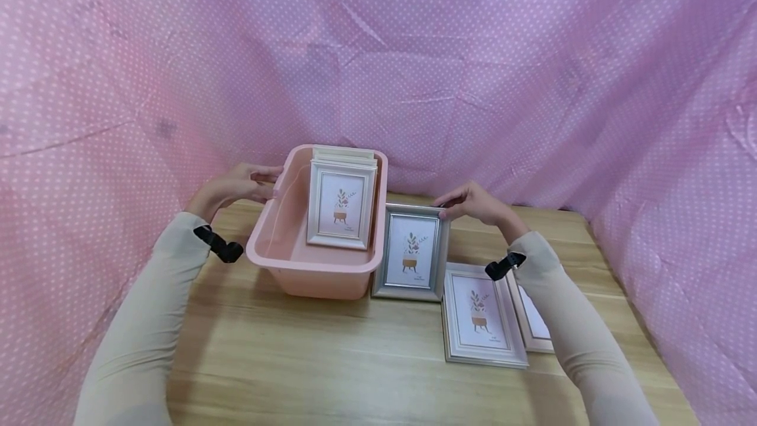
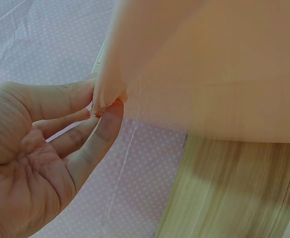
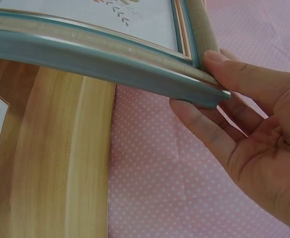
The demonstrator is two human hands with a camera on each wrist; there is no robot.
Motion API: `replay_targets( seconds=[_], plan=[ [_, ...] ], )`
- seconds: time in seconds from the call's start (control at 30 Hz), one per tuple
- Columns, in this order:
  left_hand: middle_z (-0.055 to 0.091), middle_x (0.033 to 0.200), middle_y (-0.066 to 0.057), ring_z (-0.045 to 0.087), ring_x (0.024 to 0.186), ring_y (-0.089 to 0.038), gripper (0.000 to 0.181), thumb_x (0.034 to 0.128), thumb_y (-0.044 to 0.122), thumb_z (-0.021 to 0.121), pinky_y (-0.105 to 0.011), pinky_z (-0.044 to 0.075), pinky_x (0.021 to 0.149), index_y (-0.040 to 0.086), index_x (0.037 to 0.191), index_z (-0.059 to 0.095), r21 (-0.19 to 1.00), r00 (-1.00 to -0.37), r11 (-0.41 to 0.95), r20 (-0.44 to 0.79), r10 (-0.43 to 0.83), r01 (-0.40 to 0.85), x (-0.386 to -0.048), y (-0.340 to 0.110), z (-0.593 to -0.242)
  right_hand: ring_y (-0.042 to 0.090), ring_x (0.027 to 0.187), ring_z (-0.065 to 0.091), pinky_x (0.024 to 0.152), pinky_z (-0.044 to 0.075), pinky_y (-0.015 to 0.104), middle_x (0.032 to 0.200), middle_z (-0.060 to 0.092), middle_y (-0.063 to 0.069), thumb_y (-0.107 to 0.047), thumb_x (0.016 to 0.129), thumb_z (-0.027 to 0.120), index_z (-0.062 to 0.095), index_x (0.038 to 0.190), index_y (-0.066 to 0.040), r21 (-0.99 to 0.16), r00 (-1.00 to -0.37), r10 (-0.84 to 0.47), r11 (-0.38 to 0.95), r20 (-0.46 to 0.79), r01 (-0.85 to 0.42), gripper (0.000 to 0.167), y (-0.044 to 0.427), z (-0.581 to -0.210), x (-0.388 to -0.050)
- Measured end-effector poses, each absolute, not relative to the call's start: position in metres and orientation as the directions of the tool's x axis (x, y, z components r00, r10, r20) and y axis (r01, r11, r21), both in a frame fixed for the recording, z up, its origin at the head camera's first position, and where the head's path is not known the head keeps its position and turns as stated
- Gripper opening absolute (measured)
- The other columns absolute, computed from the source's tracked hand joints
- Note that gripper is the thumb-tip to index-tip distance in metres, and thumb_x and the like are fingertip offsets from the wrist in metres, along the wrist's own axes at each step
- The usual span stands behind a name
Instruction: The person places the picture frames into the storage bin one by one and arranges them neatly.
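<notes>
My left hand (image 1: 247, 184) pinches the left rim of a pink plastic basin (image 1: 325, 284); in the left wrist view, thumb and fingers grip that rim (image 2: 108, 96). Several white picture frames (image 1: 313, 238) stand leaning inside the basin toward its right side. My right hand (image 1: 476, 202) pinches the top right corner of a silver picture frame (image 1: 436, 248), which is held nearly upright against the basin's right side. The right wrist view shows thumb and fingers on that frame's corner (image 3: 204, 82). Its picture is a potted plant.
A stack of white picture frames (image 1: 485, 357) lies flat on the wooden table (image 1: 331, 367), right of the silver one. Another white frame (image 1: 538, 344) lies partly under my right forearm. Pink dotted cloth (image 1: 414, 71) hangs behind and at both sides.
</notes>
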State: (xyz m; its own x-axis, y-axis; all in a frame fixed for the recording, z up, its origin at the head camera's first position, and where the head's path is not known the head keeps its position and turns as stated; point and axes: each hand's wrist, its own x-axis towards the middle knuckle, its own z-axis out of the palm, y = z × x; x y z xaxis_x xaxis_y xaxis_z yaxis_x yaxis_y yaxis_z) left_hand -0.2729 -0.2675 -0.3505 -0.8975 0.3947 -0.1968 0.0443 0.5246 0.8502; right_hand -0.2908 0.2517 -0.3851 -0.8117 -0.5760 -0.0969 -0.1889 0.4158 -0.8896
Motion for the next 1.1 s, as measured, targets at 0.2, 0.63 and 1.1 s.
replay_targets(
  seconds=[0.2, 0.63, 1.1],
  plan=[
    [0.045, 0.15, -0.034, 0.062, 0.114, -0.015, 0.073, 0.0967, 0.006, 0.066, -0.029, 0.063, 0.091, -0.002, 0.158, 0.028, 0.849, -0.9, 0.527, -0.2, 0.387, 0.038, -0.2733, -0.2676, -0.35, 0.016, 0.087, 0.074, 0.082, 0.064, 0.028, 0.111, 0.074, 0.028, -0.001, 0.089, 0.075, 0.072, 0.119, 0.007, -0.886, -0.812, -0.579, 0.411, -0.072, -0.214, 0.031, 0.2477, -0.3802, -0.2916],
    [0.047, 0.149, -0.035, 0.065, 0.112, -0.017, 0.072, 0.0959, 0.005, 0.067, -0.031, 0.063, 0.092, -0.001, 0.158, 0.03, 0.85, -0.901, 0.525, -0.19, 0.39, 0.048, -0.2697, -0.2659, -0.3499, 0.013, 0.086, 0.075, 0.083, 0.065, 0.03, 0.114, 0.068, 0.036, 0.003, 0.09, 0.073, 0.069, 0.119, 0.012, -0.91, -0.81, -0.585, 0.359, -0.045, -0.208, 0.03, 0.2508, -0.3824, -0.2898],
    [0.047, 0.149, -0.034, 0.066, 0.107, -0.012, 0.072, 0.0959, 0.006, 0.067, -0.03, 0.063, 0.091, 0.0, 0.158, 0.031, 0.855, -0.903, 0.518, -0.199, 0.381, 0.03, -0.2718, -0.2675, -0.3527, 0.014, 0.084, 0.075, 0.081, 0.064, 0.028, 0.107, 0.073, 0.029, 0.003, 0.088, 0.075, 0.069, 0.117, 0.013, -0.907, -0.828, -0.561, 0.354, -0.011, -0.227, 0.031, 0.2569, -0.3835, -0.2906]
  ],
)
